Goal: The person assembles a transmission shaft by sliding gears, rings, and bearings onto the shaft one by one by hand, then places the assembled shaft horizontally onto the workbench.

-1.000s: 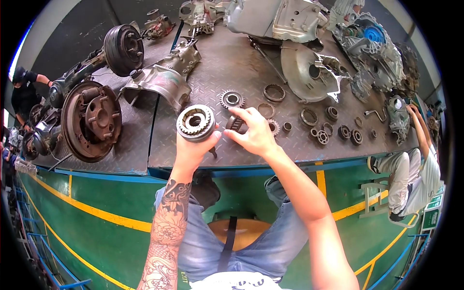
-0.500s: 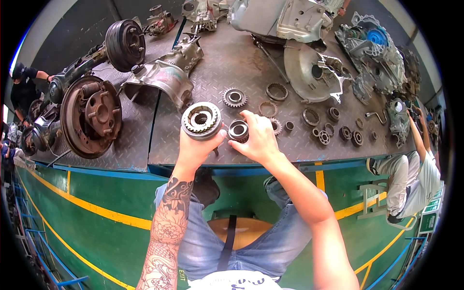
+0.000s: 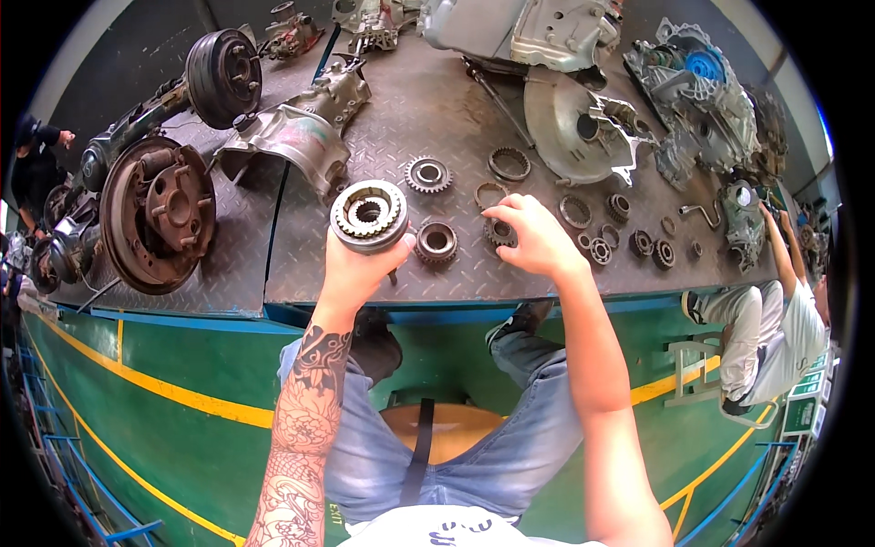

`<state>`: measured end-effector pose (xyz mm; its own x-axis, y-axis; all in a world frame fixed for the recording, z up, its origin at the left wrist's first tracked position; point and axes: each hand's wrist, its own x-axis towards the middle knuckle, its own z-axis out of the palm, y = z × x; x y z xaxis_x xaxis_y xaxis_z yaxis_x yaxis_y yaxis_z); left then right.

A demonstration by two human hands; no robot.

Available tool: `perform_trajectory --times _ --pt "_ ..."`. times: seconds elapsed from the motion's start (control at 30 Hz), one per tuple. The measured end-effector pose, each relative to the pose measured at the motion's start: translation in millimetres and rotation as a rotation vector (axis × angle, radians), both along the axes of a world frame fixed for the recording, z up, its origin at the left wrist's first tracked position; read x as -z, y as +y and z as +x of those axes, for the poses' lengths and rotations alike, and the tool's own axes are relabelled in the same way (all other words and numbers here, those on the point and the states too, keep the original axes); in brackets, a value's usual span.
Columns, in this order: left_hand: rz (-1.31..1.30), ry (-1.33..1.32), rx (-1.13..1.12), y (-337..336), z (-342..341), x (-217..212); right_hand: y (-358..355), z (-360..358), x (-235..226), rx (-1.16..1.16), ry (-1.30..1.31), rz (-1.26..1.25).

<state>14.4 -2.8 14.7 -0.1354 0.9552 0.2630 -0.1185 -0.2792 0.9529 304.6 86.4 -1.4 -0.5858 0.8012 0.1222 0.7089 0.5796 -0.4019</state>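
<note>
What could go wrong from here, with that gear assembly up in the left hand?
1. The gear assembly could slip from the left hand and perhaps strike the gear on the bench between the hands.
2. The right hand might nudge the thin ring lying loose just beyond its fingers.

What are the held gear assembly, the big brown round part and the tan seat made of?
The gear assembly: probably steel; its toothed ring and grey outer band have a metallic sheen.
The brown round part: likely iron or steel, dull, its mottled reddish-brown surface looking rusted.
The seat: perhaps smooth wood, by its warm tan colour; plastic is possible.
</note>
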Motion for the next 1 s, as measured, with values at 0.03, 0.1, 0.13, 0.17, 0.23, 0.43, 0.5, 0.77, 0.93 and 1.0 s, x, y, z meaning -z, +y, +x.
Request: perform_trajectory --times 0.03,0.1,0.13,0.17,0.23,0.43,0.5,0.77,0.93,1.0 --pt "-0.002 -0.004 0.006 0 0 0 -2 -1 1 0.001 0.001 -0.001" --pt "-0.005 -0.016 0.008 -1 1 0 -4 -2 1 0.0 0.005 0.044" --pt "-0.007 -0.029 0.008 -1 1 0 -3 -2 0 0.0 0.005 0.046" --pt "-0.005 -0.03 0.008 -1 2 0 -3 -2 -1 -0.007 -0.007 0.017" --pt "0.0 0.002 -0.002 -1 3 -1 -2 0 -2 -0.013 -0.012 -0.009" --pt "0.008 0.045 0.0 -1 1 0 0 8 -20 -0.044 0.312 -0.224" --pt "0.001 0.029 -0.003 -1 2 1 1 6 -16 -0.139 0.793 -0.441" --pt "0.036 0.051 -0.006 -2 7 -6 -2 -37 -36 -0.207 1.293 -0.646" --pt "0.015 0.12 -0.038 -3 10 -9 -33 -91 -98 -0.301 1.236 -0.416" --pt "0.009 0.055 -0.02 -6 12 -12 -42 -102 -109 -0.33 1.035 -0.237"
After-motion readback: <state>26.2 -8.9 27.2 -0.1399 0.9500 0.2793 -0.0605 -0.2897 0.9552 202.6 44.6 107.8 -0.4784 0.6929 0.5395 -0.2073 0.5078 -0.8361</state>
